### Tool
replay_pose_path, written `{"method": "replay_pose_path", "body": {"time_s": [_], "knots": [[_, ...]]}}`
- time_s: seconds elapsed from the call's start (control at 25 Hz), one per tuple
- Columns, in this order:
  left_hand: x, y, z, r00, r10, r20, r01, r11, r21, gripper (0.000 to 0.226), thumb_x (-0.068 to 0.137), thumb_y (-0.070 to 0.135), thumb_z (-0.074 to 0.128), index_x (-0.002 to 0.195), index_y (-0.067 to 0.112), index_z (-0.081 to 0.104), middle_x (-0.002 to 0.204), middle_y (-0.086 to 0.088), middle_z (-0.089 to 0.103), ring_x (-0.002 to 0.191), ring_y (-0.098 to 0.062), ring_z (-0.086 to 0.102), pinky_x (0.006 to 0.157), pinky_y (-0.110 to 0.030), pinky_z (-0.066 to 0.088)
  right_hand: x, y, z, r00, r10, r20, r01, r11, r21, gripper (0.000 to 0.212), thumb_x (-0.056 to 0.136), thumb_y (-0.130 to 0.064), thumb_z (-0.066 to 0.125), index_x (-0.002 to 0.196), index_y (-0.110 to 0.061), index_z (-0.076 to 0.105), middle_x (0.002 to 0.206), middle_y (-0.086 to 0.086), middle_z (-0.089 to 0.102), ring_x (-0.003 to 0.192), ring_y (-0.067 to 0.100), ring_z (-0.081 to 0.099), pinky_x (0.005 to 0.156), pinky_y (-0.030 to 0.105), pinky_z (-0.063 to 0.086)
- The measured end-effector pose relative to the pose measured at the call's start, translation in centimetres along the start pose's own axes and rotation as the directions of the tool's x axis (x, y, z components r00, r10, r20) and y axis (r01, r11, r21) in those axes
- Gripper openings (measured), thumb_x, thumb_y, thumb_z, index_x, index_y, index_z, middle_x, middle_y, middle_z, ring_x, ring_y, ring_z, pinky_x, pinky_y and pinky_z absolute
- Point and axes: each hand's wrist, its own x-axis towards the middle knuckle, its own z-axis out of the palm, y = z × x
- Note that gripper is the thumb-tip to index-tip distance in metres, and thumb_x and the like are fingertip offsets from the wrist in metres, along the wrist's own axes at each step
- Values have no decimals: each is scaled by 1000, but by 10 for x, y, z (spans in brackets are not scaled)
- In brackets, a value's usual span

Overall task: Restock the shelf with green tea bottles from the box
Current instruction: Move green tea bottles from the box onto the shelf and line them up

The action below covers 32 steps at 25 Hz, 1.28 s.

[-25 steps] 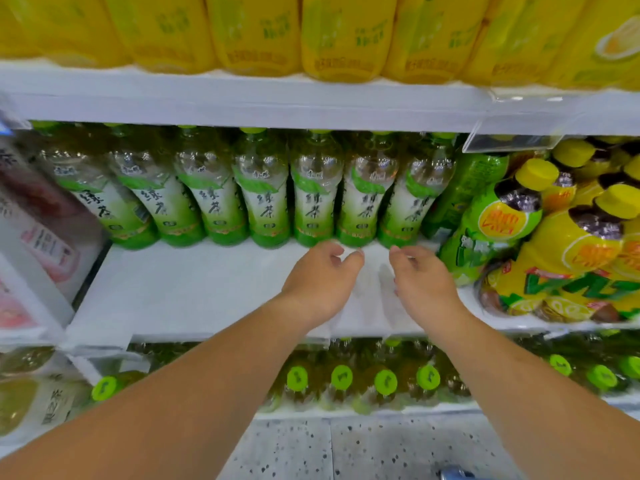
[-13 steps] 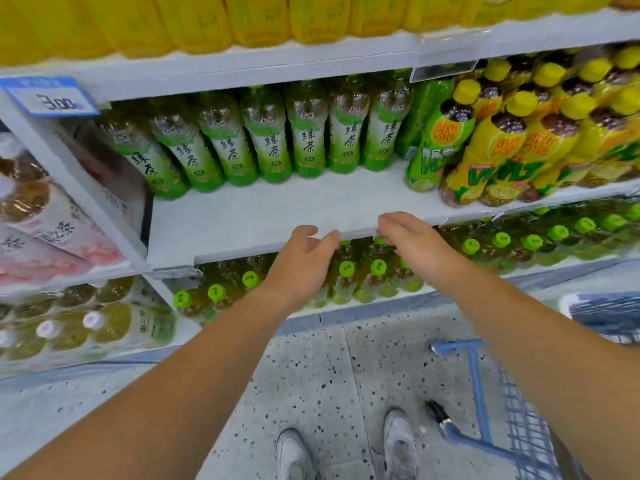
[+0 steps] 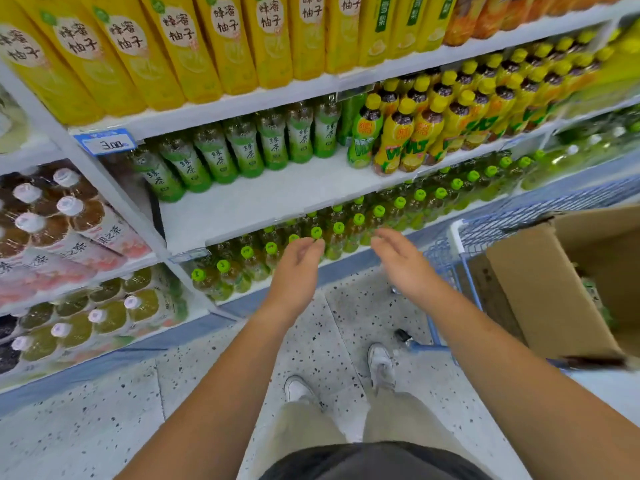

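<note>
- Seven green tea bottles (image 3: 242, 150) stand in a single row at the back of the middle shelf (image 3: 263, 202), each green label printed 绿茶; the front of that shelf is bare white.
- Both hands are empty: the left hand (image 3: 298, 268) has its fingers curled loosely, the right hand (image 3: 401, 261) is spread open and flat, and both hover below the shelf's front edge, touching nothing.
- A blue price tag (image 3: 107, 143) on the rail above the tea reads 3.00; its smaller print is too blurred to read.
- Yellow cartons (image 3: 180, 46) on the top shelf carry 蜂蜜柚子; their tops are cut off by the frame.
- Yellow-capped lemon tea bottles (image 3: 422, 133) just right of the green tea show a partial "VLT" in green; those farther right smear into blur.
- Green-capped bottles (image 3: 311, 233) fill the shelf below, labels hidden by the shelf above them.
- Pink-labelled bottles (image 3: 86, 233) at left show 果之茶 on one label.
- The cardboard box (image 3: 554, 289) sits open in a blue cart (image 3: 446, 271) at right, cut off by the frame edge; only a sliver of green shows inside.
</note>
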Motion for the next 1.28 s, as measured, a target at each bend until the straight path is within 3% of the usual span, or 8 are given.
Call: {"method": "replay_pose_path", "body": {"time_s": [0.12, 0.28, 0.48, 0.6, 0.72, 0.88, 1.12, 1.28], "knots": [[-26, 6, 13, 997, 48, 54, -51, 997, 55, 45, 98, 57, 49, 135, 32, 53, 112, 28, 51, 105, 1, 50, 87, -28, 36, -35, 5, -18, 997, 42, -57, -40, 998, 42, 50, 102, -51, 43, 148, -33, 43, 138, -13, 46, 119, 6, 43, 93, 30, 35], [-54, 19, 30, 986, 135, 94, -146, 981, 123, 51, 97, 59, 50, 139, 30, 51, 120, 24, 52, 111, -3, 50, 88, -27, 38, -69, 15, -56, 996, 42, -81, -38, 998, 54, 53, 102, -50, 43, 150, -28, 39, 155, -6, 39, 138, 16, 41, 105, 36, 37], [-86, 39, 78, 963, 240, 125, -261, 947, 189, 56, 92, 63, 51, 139, 32, 51, 125, 21, 53, 105, 4, 51, 84, -26, 40, -117, 52, -126, 987, 3, -163, 10, 997, 76, 54, 101, -49, 48, 150, -28, 40, 143, -7, 48, 124, 7, 45, 95, 30, 35], [-109, 45, 138, 951, 270, 154, -297, 933, 201, 50, 97, 57, 52, 138, 29, 52, 124, 17, 54, 103, 1, 51, 78, -22, 38, -146, 87, -179, 971, -7, -241, 25, 997, 74, 53, 102, -42, 49, 149, -21, 42, 149, -2, 47, 123, 6, 45, 97, 26, 32], [-138, 47, 208, 941, 275, 196, -310, 933, 182, 49, 98, 54, 53, 139, 26, 52, 128, 13, 54, 107, -4, 51, 73, -16, 37, -175, 116, -231, 953, 8, -304, 26, 994, 108, 52, 102, -39, 50, 149, -16, 44, 148, 1, 49, 130, 12, 48, 98, 25, 33], [-164, 50, 292, 930, 254, 266, -306, 936, 176, 53, 97, 56, 53, 142, 26, 49, 129, 14, 54, 104, -1, 52, 84, -25, 38, -211, 150, -297, 940, 48, -338, -2, 991, 135, 50, 100, -45, 49, 146, -25, 45, 120, -16, 58, 101, -1, 55, 83, 24, 39], [-181, 62, 386, 906, 189, 379, -286, 933, 217, 59, 98, 58, 49, 147, 28, 40, 132, 14, 48, 115, -7, 47, 90, -30, 37, -232, 199, -372, 933, 111, -343, -65, 987, 144, 52, 101, -47, 45, 149, -28, 40, 142, -6, 49, 114, 9, 47, 96, 30, 35], [-161, 70, 432, 896, 147, 420, -269, 930, 249, 57, 100, 54, 49, 148, 25, 40, 121, 18, 49, 107, -5, 50, 85, -29, 39, -227, 223, -401, 913, 188, -363, -129, 975, 180, 52, 102, -48, 44, 149, -29, 40, 146, -4, 47, 116, 9, 45, 100, 34, 38]]}}
